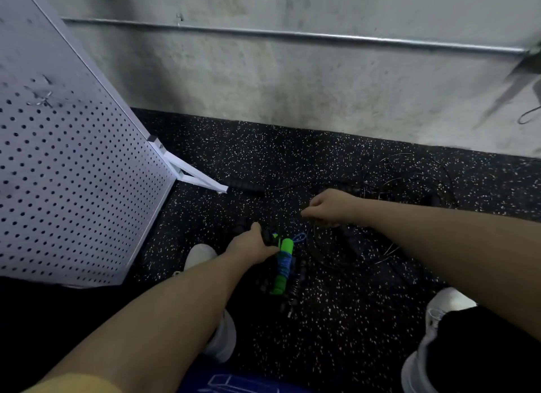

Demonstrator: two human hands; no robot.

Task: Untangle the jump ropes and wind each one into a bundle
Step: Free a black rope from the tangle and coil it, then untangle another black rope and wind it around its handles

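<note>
A wound jump rope with green handles [281,265] and blue cord lies on the dark speckled floor between my feet. My left hand [250,244] grips a black handle [268,236] right beside that bundle. My right hand [329,206] pinches a thin black wire rope [319,240] whose loops hang below it. More thin dark rope [409,181] lies in tangled coils on the floor behind my right forearm. A black beaded rope [292,293] trails beside the green bundle; its ends are hard to make out.
A white perforated panel [70,173] on a white foot [202,181] stands at the left. A grey concrete wall with a metal pipe [292,35] runs across the back. My white shoes [442,313] stand on the speckled floor [336,334].
</note>
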